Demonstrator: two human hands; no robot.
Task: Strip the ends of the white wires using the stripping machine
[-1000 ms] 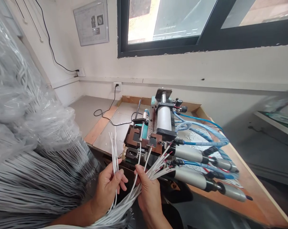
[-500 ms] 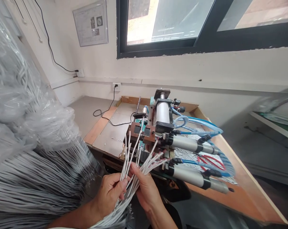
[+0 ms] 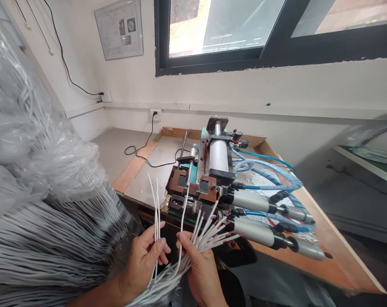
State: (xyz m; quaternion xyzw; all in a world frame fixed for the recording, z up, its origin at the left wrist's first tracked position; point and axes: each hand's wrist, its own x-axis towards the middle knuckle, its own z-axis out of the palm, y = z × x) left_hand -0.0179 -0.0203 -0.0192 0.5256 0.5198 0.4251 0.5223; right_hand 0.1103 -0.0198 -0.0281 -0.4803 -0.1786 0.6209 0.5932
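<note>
Tabletop (image 3: 141,186) set against a pale wall (image 3: 231,91), as it appears to an onlooker in the room. Its surface is grey, crossed by an orange-brown wooden strip (image 3: 137,164) and bounded at the back by a low wooden edging (image 3: 174,132). A machine (image 3: 208,189) stands near its front edge, bearing one upright silver cylinder (image 3: 219,155) and two that lie toward the right, with blue hoses (image 3: 273,187) looping behind them; small white scraps (image 3: 265,183) lie beneath the hoses. A black cord (image 3: 148,161) curls over the surface and rises to a wall socket (image 3: 155,115). Above are a dark-framed window (image 3: 225,68) and, to its left, a framed sheet (image 3: 118,32). At far left, clear plastic (image 3: 49,128) covers a mass of hanging grey cables (image 3: 52,247); at far right is a shelf (image 3: 369,164).

In front of the machine, the left hand (image 3: 150,256) pinches a few white wires (image 3: 157,217) between thumb and finger, their ends upright, the other fingers loosely curled. The right hand (image 3: 201,264) is closed around a fanned bundle (image 3: 206,232) with reddish tips. One separate wire (image 3: 184,209) rises from its fingertips toward the machine; whether its end touches cannot be told.
</note>
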